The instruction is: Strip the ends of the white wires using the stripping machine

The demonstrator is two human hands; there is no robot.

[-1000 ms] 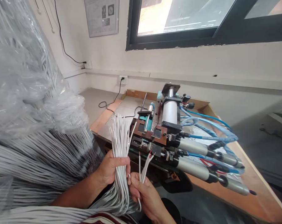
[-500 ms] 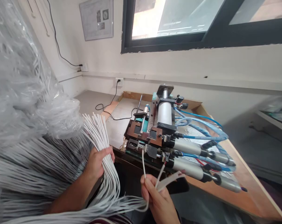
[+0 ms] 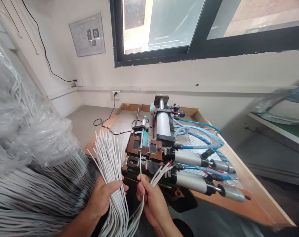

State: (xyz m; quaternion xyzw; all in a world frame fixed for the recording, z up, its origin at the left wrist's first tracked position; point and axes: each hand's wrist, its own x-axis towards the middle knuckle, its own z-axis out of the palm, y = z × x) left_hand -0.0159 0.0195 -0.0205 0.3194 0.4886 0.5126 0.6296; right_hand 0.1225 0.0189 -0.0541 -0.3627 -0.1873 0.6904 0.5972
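My left hand [image 3: 102,196] is closed around a thick bundle of white cables [image 3: 109,161], their cut ends fanned upward. Close beside it, my right hand [image 3: 154,202] pinches a single white cable [image 3: 140,169] between thumb and fingers. That cable runs straight up to the jaws of a pneumatic machine [image 3: 144,149]; whether its tip is gripped there is hard to see. Several other white cables [image 3: 160,174] with red inner wires at their ends stick out of the same hand to the right. Lengths of cable hang below both hands.
Metal air cylinders [image 3: 191,182] and blue hoses [image 3: 206,140] extend right from the machine, inside a wooden-edged tray [image 3: 258,204]. Many grey-white cables [image 3: 40,197] and clear plastic wrap [image 3: 45,131] fill the left side. A black cord [image 3: 106,126] lies behind.
The view has shifted, and my hands now appear closer together. My right hand has risen nearer the machine with the single cable. Its red-tipped cables now point up toward the cylinders.
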